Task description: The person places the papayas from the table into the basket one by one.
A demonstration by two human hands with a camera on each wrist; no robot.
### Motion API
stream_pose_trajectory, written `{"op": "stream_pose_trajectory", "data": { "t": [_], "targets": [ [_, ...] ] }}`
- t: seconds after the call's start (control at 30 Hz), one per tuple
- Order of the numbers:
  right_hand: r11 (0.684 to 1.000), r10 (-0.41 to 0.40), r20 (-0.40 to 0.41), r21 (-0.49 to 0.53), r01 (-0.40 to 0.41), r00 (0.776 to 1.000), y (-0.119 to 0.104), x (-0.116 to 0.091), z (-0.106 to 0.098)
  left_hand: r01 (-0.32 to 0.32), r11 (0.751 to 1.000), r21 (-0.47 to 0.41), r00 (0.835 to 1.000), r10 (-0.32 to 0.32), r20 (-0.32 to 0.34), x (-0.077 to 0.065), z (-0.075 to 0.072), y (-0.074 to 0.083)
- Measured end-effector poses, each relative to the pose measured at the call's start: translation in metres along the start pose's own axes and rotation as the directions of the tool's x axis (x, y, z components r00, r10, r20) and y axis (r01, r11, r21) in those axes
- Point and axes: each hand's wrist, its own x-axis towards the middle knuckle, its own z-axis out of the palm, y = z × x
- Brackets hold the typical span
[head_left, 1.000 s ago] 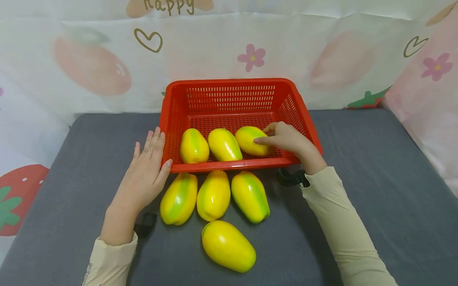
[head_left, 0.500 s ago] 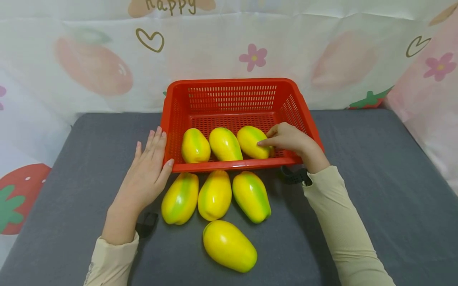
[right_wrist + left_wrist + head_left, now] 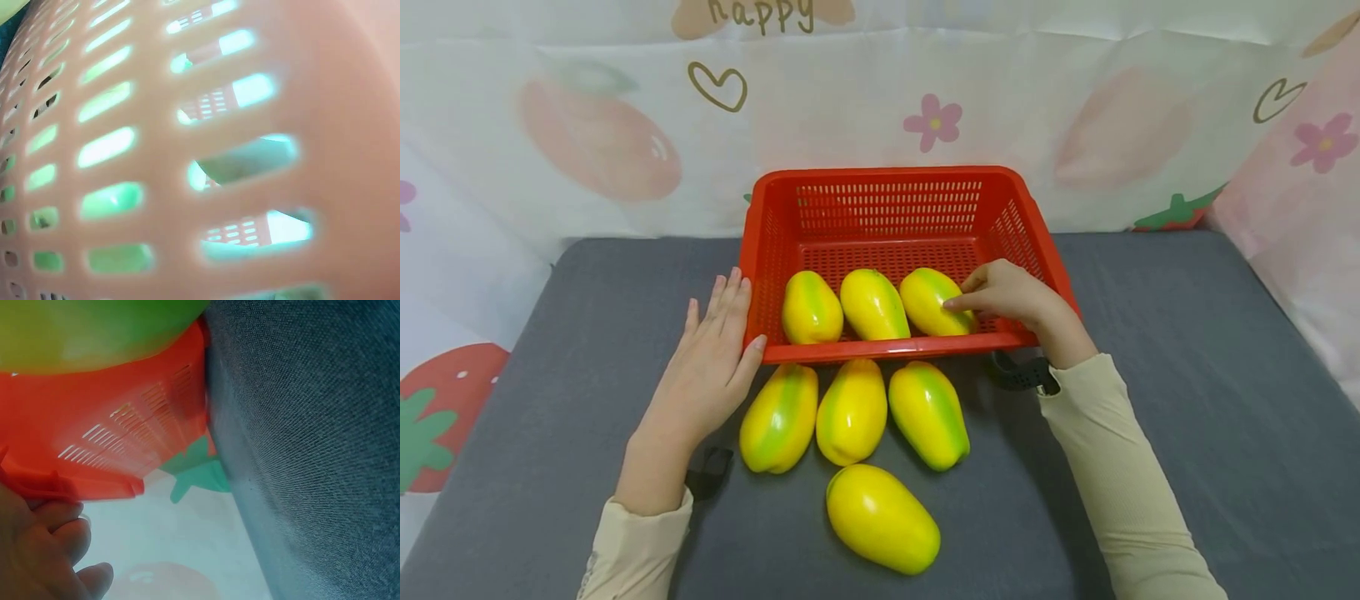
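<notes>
Left hand (image 3: 709, 360) lies flat against a red basket (image 3: 887, 348), right hand (image 3: 1017, 294) grips a glossy yellow fruit (image 3: 929, 302) (green-streaked).

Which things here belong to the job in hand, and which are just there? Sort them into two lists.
In the job:
Red basket, left hand against its side
Gripped fruit in it, right hand on it
Two other fruits in the basket
Four fruits outside, probably

Just there:
Grey tablecloth
Printed backdrop
</notes>
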Motion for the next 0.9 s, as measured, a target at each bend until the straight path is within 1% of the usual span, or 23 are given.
{"op": "stream_pose_trajectory", "data": {
  "t": [0.23,0.43,0.5,0.67,0.9],
  "targets": [
    [1.000,-0.012,0.002,0.012,0.012,1.000,0.002,-0.007,-0.006,-0.003,1.000,0.002,1.000,0.003,-0.009,0.000,0.000,0.000],
    [1.000,0.002,-0.010,-0.007,-0.002,1.000,0.008,-0.014,-0.011,0.001,1.000,-0.001,1.000,-0.001,-0.001,0.000,0.000,0.000],
    [1.000,-0.003,-0.025,-0.020,0.002,1.000,0.010,-0.016,-0.012,-0.001,1.000,-0.004,1.000,0.001,-0.001,0.000,0.000,0.000],
    [0.998,-0.051,-0.062,-0.027,0.049,0.997,0.011,-0.023,-0.013,-0.008,1.000,-0.008,1.000,0.008,-0.010,0.000,0.000,0.000],
    [0.989,-0.134,-0.097,0.057,0.140,0.986,0.012,-0.041,-0.012,-0.015,1.000,-0.012,1.000,0.015,-0.021,-0.002,0.001,-0.001]
  ]
}}
